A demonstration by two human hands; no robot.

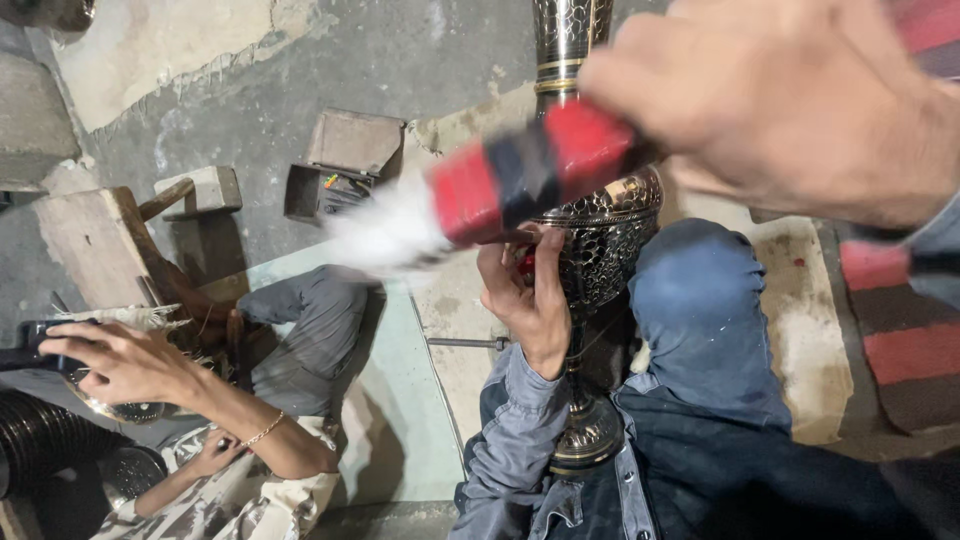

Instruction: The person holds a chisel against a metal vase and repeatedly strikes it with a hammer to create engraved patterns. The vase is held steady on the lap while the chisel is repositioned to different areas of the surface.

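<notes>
My right hand (800, 100) is raised close to the camera, gripping a red and black brush (520, 180) with blurred white bristles pointing left. My left hand (525, 295) rests on the side of a tall, dark, engraved metal vase (600, 235) that stands between my knees. A small red item shows by the left hand's fingers; I cannot tell what it is. The vase's neck (565, 45) rises toward the top of the view and its round foot (585, 440) sits near my lap.
Another person sits at the left, one hand (125, 360) on a shiny metal piece, the other wrist wearing a bracelet (262, 432). An open metal box (335, 165), wooden blocks (100, 240) and a red striped mat (905, 330) lie on the concrete floor.
</notes>
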